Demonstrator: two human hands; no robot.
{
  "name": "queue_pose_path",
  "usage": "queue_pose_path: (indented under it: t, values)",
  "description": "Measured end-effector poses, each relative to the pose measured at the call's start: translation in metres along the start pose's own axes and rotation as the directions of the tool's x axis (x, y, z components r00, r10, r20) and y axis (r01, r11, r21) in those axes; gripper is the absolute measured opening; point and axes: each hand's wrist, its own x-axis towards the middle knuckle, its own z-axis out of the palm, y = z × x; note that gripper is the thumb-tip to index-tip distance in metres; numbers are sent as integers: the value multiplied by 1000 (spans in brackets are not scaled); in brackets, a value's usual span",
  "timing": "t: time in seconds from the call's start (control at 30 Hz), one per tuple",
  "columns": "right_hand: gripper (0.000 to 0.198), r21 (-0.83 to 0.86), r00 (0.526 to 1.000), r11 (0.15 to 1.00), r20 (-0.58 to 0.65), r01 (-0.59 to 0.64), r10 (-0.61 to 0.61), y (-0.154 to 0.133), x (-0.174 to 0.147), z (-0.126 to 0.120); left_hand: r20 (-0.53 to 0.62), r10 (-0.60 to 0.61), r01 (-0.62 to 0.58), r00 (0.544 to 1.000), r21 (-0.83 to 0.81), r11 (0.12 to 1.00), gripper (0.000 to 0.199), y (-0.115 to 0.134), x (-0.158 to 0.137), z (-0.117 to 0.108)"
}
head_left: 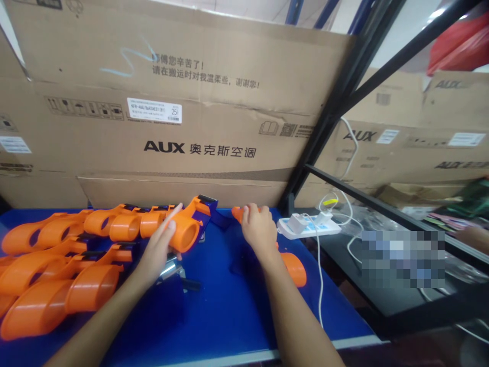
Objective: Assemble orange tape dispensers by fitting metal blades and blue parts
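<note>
My left hand [162,242] is closed on an orange plastic tape dispenser [186,232], its round hub facing me and its black-edged end pointing up and right. Below that hand, a shiny metal cylinder [171,269] with a dark end piece lies on the blue tabletop [217,316]. My right hand [260,227] has its fingers wrapped round an orange plastic piece [237,213], mostly hidden by the hand. Just beyond my right wrist sits an orange ring-shaped part [294,268], partly covered by the forearm; I cannot tell whether it joins the piece in that hand.
Several orange tape dispensers [93,288] lie in rows at the left. A white power strip [309,226] with plugs and cables stands right of my right hand. Large cardboard [198,112] walls the back. A black metal frame [324,122] rises at right; another person's hand [473,238] shows beyond.
</note>
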Motion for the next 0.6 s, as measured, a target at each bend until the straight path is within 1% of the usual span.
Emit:
queue_pose_path:
  t: [0.07, 0.13, 0.2, 0.27, 0.33, 0.37, 0.4, 0.5, 0.6]
  values:
    - [46, 134, 987, 991, -159, 12, 9, 3, 3, -2, 48, -25, 23, 999, 35, 999, 69, 1, -1, 1]
    - [47, 291, 950, 954, -312, 69, 26, 5, 5, -5, 81, -37, 31, 996, 75, 997, 62, 6, -2, 5]
    - [47, 434, 901, 889, -429, 145, 63, 4, 6, -9, 143, -63, 45, 988, 130, 990, 58, 13, 1, 12]
    - [45, 543, 851, 813, -512, 213, 119, 2, 5, -13, 221, -103, 58, 970, 203, 978, 57, 19, 8, 22]
    - [43, 608, 806, 750, -565, 261, 177, -1, 4, -17, 254, -117, 43, 960, 280, 959, 57, 21, 19, 37]
    - [43, 627, 788, 728, -582, 276, 202, -3, 3, -18, 266, -119, 31, 957, 313, 949, 57, 20, 25, 46]
    - [43, 641, 772, 713, -595, 286, 225, -5, 2, -20, 302, -133, 24, 944, 340, 940, 57, 18, 32, 56]
    - [46, 654, 735, 693, -623, 302, 268, -9, -3, -23, 326, -134, -13, 936, 412, 911, 55, 5, 50, 89]
    - [48, 637, 701, 702, -657, 319, 277, -11, -5, -25, 325, -140, -21, 935, 449, 893, 59, -11, 65, 119]
